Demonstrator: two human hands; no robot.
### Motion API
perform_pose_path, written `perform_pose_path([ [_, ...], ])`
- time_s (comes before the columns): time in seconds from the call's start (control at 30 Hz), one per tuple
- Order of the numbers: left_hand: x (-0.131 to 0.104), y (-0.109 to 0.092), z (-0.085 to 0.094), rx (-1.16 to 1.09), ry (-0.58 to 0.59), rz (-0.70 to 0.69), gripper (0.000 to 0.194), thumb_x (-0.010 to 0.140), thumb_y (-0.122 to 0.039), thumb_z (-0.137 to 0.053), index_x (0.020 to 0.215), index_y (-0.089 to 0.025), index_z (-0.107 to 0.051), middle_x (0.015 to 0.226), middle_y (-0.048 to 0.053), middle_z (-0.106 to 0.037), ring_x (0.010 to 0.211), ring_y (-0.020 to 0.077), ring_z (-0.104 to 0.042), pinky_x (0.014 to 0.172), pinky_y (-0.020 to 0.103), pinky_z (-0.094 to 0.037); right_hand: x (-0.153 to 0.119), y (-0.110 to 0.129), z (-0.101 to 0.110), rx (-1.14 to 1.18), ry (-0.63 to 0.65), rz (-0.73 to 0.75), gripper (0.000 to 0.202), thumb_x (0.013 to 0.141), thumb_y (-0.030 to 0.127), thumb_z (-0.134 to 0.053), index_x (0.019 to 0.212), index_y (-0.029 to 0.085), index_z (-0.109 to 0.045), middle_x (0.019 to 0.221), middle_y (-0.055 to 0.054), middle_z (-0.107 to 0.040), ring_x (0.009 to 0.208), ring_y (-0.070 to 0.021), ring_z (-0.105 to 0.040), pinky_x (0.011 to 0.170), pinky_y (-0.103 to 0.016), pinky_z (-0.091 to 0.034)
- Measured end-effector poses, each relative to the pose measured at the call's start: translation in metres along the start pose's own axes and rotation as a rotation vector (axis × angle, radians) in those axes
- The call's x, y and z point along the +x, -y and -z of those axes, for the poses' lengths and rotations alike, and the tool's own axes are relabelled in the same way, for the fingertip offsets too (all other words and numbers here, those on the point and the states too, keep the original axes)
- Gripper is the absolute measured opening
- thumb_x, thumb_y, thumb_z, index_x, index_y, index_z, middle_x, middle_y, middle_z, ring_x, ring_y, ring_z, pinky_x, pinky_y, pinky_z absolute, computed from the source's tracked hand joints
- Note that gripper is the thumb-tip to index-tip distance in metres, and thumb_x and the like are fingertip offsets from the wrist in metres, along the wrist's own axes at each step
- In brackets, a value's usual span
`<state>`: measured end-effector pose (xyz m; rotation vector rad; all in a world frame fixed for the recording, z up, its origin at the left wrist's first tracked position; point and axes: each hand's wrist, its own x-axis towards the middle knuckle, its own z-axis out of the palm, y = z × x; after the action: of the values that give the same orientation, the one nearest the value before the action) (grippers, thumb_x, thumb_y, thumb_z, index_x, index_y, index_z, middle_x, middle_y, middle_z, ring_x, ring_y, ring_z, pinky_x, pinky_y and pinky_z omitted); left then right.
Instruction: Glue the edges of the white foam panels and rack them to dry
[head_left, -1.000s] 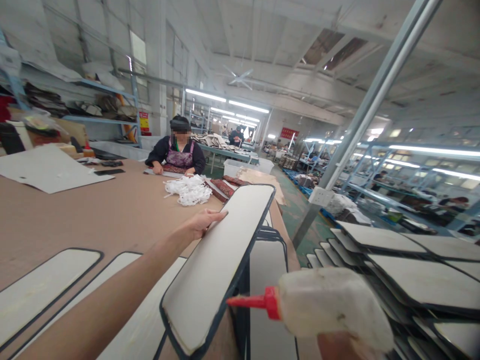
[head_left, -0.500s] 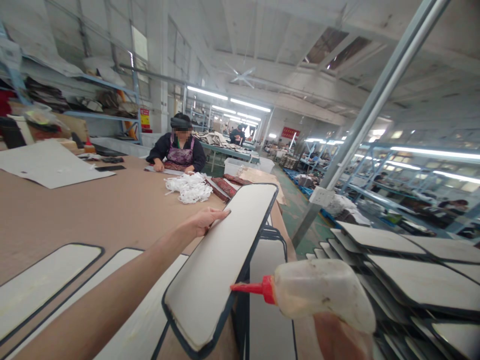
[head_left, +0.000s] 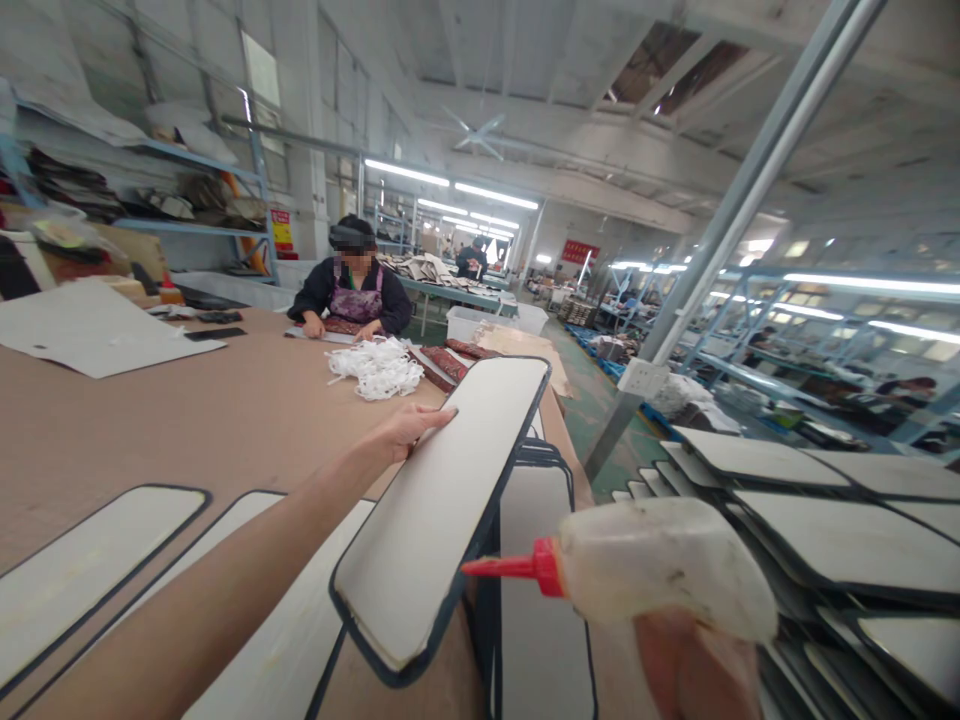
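Observation:
My left hand (head_left: 417, 428) grips the left edge of a long white panel (head_left: 457, 470) with rounded corners and a dark rim, thumb on its face. The panel is held tilted above the table. In my right hand (head_left: 694, 660) is a translucent squeeze bottle (head_left: 660, 565) lying on its side, its red nozzle (head_left: 510, 567) pointing left at the panel's lower right edge. Whether the tip touches the rim, I cannot tell. Most of my right hand is hidden behind the bottle. Beneath the held panel lies a stack of similar panels (head_left: 536, 580).
More rimmed panels (head_left: 97, 560) lie on the brown table (head_left: 247, 420) at left. Stacked panels (head_left: 847, 540) stand at right beside a slanting metal post (head_left: 720, 220). White strips (head_left: 377, 368) are heaped ahead, before a co-worker (head_left: 352, 290) at the table's far side.
The bottle and my right hand have shifted slightly right. My left hand keeps its hold on the panel, which sits slightly higher in view.

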<state>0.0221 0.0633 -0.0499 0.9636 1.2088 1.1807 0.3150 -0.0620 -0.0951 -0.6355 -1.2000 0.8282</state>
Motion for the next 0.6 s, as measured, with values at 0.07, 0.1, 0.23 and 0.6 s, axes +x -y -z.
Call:
perform_pose_path([
  [0.07, 0.000, 0.001, -0.002, 0.016, 0.011, 0.009, 0.048, 0.034, -0.047, -0.090, 0.065, -0.016, -0.072, 0.057, 0.002, -0.071, 0.050, 0.0163, -0.061, 0.043, 0.024, -0.044, 0.007, 0.010, -0.007, 0.062, -0.020, 0.002, 0.046, 0.067, 0.030, -0.078, 0.111, 0.025, -0.066, 0.095, -0.009, -0.074, 0.079, -0.0293, -0.070, 0.064, -0.042, -0.060],
  [0.1, -0.001, 0.002, -0.003, 0.023, 0.018, 0.012, 0.051, 0.032, -0.048, -0.090, 0.066, -0.015, -0.072, 0.057, 0.002, -0.071, 0.050, 0.0163, -0.061, 0.043, 0.024, -0.043, 0.010, 0.013, -0.010, 0.079, -0.037, 0.009, 0.046, 0.066, 0.027, -0.079, 0.110, 0.025, -0.066, 0.095, -0.008, -0.074, 0.079, -0.0285, -0.070, 0.065, -0.041, -0.060],
  [0.23, -0.002, 0.003, -0.006, 0.043, 0.047, 0.019, 0.057, 0.024, -0.052, -0.090, 0.063, -0.015, -0.071, 0.059, 0.003, -0.072, 0.052, 0.0166, -0.062, 0.045, 0.024, -0.045, 0.017, 0.017, -0.013, 0.089, -0.065, 0.040, 0.045, 0.062, 0.026, -0.082, 0.106, 0.024, -0.069, 0.086, -0.005, -0.074, 0.073, -0.0240, -0.069, 0.062, -0.035, -0.059],
  [0.6, 0.001, 0.003, -0.010, 0.082, 0.067, 0.031, 0.063, 0.020, -0.055, -0.088, 0.065, -0.015, -0.072, 0.062, 0.005, -0.073, 0.054, 0.0187, -0.064, 0.049, 0.027, -0.048, 0.005, 0.015, -0.007, 0.059, -0.062, -0.066, 0.042, 0.060, 0.031, -0.082, 0.099, 0.025, -0.068, 0.081, -0.004, -0.073, 0.066, -0.0227, -0.067, 0.059, -0.033, -0.057],
])
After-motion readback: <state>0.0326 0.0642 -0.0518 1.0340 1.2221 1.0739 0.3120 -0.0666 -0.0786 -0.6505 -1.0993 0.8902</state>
